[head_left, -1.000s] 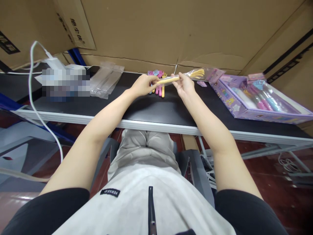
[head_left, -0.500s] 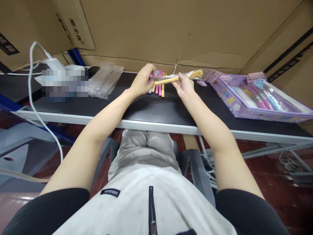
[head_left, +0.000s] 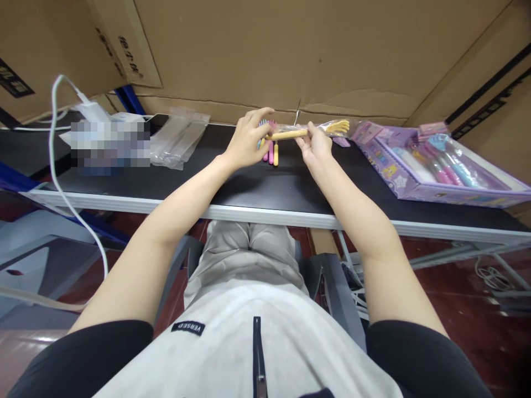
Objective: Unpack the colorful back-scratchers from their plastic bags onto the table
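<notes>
Black tabletop (head_left: 267,188) stretches to its silver front edge (head_left: 267,215). Right hand (head_left: 316,146) pinches one yellow plastic hand-shaped stick (head_left: 289,134); left hand (head_left: 246,141) half-open, grip unclear.

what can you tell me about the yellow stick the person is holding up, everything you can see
The yellow stick has a slim, straight handle and a curved, fingered head; it looks like plastic. A clear, shiny wrapper surrounds the head; how much handle it covers is unclear. The stick lies nearly level, head to the right, above the black tabletop. The right hand grips it near the middle; the left hand is at the handle's end, contact unclear.
</notes>
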Demonstrator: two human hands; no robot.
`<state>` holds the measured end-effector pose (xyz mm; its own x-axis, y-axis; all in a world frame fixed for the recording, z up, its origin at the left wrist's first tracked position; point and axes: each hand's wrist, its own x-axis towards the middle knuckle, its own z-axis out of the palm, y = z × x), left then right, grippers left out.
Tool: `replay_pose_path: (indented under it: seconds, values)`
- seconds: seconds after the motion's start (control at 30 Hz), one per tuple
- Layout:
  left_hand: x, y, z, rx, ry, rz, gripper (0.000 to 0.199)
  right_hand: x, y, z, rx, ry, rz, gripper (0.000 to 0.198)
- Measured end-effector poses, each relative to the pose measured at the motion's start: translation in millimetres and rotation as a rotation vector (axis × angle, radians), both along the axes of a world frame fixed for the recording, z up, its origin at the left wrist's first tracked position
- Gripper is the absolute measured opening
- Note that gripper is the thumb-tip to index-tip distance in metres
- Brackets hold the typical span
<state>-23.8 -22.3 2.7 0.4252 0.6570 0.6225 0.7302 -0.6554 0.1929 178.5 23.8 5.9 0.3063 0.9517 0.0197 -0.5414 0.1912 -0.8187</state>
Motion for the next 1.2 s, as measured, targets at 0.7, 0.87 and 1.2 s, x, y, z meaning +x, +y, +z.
replay_pose_path:
  seconds: [0.7,0.87,1.2]
  values:
    - [-5.0,19.8,-15.8,-0.032,-0.013,0.067,0.039,-1.4,-16.4,4.7,-0.065,-0.013,0.126,0.041]
    - [-4.4,20.5,-15.8,-0.086,-0.039,0.121,0.042,3.8,-11.4,1.7,-0.103,-0.003,0.096,0.044]
    - [-7.2,17.0,-10.9,-0.026,-0.175,0.233,0.044,30.1,-0.4,9.8,-0.178,0.023,-0.048,0.044]
